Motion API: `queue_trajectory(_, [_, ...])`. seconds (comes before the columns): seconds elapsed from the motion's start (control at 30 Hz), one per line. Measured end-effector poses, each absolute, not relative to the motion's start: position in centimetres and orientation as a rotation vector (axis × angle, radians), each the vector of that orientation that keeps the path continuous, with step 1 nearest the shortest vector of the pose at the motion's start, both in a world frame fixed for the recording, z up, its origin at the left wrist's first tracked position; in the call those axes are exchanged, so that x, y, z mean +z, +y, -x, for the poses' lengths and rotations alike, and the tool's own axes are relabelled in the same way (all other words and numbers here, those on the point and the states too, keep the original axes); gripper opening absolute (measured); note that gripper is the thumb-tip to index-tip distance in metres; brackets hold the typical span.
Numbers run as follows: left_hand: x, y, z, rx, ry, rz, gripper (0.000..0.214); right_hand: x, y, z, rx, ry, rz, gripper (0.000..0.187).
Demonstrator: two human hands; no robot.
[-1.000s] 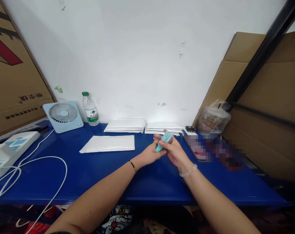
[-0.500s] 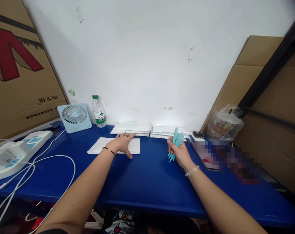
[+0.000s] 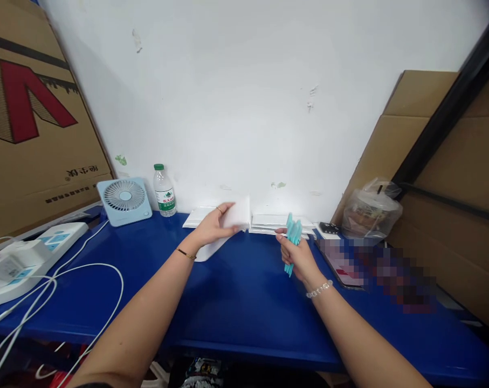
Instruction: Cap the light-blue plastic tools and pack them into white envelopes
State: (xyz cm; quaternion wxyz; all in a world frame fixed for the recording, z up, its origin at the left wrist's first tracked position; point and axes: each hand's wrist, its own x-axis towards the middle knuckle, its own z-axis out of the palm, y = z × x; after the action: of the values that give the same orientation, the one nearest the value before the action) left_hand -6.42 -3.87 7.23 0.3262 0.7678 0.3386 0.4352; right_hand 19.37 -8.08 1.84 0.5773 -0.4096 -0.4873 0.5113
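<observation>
My left hand is closed on a white flat packet, which it holds tilted above the blue table. The packet is partly hidden by the hand and a little blurred. Behind it, against the wall, lies a stack of white packets; a second white stack lies to its right. My right hand grips several slim turquoise pieces with flat, wider upper ends; what they are I cannot make out. That hand is held over the table, in front of the right stack.
A light blue fan and a water bottle stand at the back left. On the left are a white power strip and loose cables. A phone, a small black item and a bagged cup are on the right.
My left hand has taken hold of the white packet that lay flat on the table and lifted and tilted it, moving right. The right hand still holds the turquoise pieces, nearly in place.
</observation>
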Motion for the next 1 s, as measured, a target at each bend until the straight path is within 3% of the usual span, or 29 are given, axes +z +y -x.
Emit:
queue_trajectory(0.1, [9.2,-4.7,4.2,1.422,0.421,-1.597,0.071,2.6,-8.3,-18.4,1.317,-1.098,0.975,0.037])
queue_trajectory(0.2, [9.2,-5.6,3.3,1.476,0.221,-1.391,0.066,2.4,-8.1,-17.9,1.432,-1.072,1.009,0.036])
queue_trajectory(0.3, [7.3,-5.8,5.1,1.306,0.377,-1.439,0.063,2.1,-7.6,-18.7,1.424,-1.039,1.000,0.035])
queue_trajectory(0.37, [6.0,-5.4,7.5,1.052,0.545,-1.531,0.063,2.6,-7.2,-20.1,1.293,-1.040,1.004,0.034])
queue_trajectory(0.53, [6.1,-4.1,11.0,0.888,0.804,-1.512,0.071,6.4,-6.8,-24.3,0.978,-1.275,1.037,0.034])
queue_trajectory(0.73, [7.5,-5.1,3.3,0.394,0.506,-1.398,0.091,11.4,-7.0,-23.5,0.601,-1.776,1.132,0.020])
queue_trajectory(0.8, [6.8,-5.8,1.0,0.333,0.338,-1.281,0.092,12.1,-7.0,-22.4,0.573,-1.855,1.130,0.018])
queue_trajectory(0.9, [5.2,-6.4,-0.4,0.335,0.210,-1.113,0.072,12.7,-6.7,-21.5,0.618,-1.770,1.095,0.020])
queue_trajectory(1.0, [3.8,-6.1,-0.1,0.432,0.172,-0.954,0.066,13.0,-6.4,-21.5,0.850,-1.461,0.938,0.025])
